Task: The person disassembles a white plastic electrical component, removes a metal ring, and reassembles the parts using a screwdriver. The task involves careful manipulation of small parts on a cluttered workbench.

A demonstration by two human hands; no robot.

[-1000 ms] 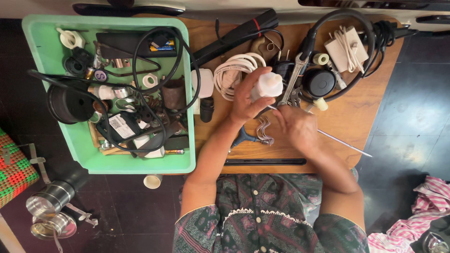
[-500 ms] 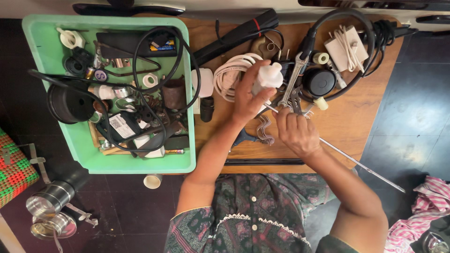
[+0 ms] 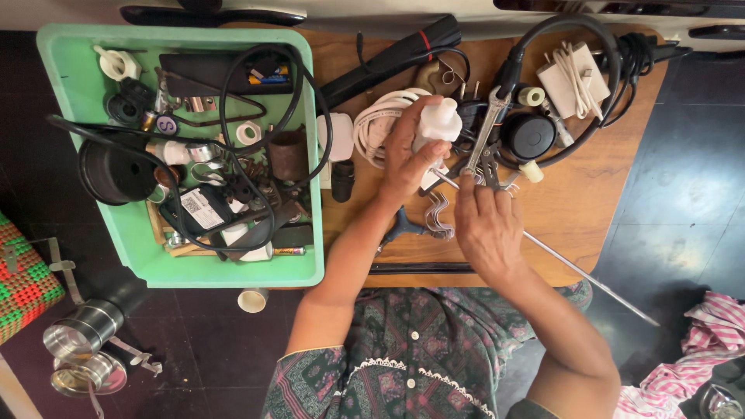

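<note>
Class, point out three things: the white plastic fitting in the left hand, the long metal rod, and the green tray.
white plastic fitting (image 3: 437,122), head view, its upper body
long metal rod (image 3: 578,271), head view, mid-shaft
green tray (image 3: 233,275), head view, near rim

A wooden table (image 3: 590,209) stands on a dark, glossy tiled floor (image 3: 683,194). A pale wall edge (image 3: 62,12) runs along the top. Soft daylight reflects off the tiles.
</note>
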